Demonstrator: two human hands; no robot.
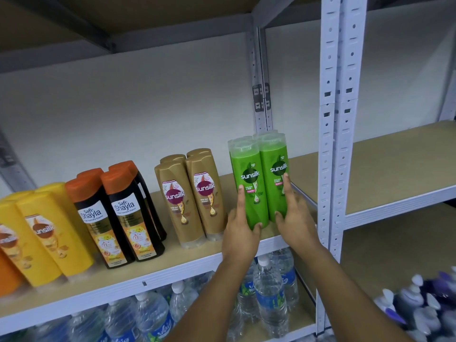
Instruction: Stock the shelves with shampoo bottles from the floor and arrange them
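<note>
Green Sunsilk shampoo bottles [259, 183], 2 in front with clear caps and more caps visible behind, stand upright at the right end of the shelf [172, 262], just beside the white slotted upright [333, 144]. Left hand [240, 233] has straight fingers on the left front bottle, thumb under its base edge. Right hand [293, 218] has straight fingers pressed flat on the right bottle's face and side. Neither hand wraps a bottle.

Labels, right to left: gold Sunsilk bottles [195, 196] reading "HAIR FALL solution", black Safi Shayla bottles [118, 213] with orange caps and "72", yellow Sunsilk bottles [42, 233]. Gaps between the groups. Next bay's shelf board [394, 164] is bare. Water bottles [269, 292] stand on the shelf below.
</note>
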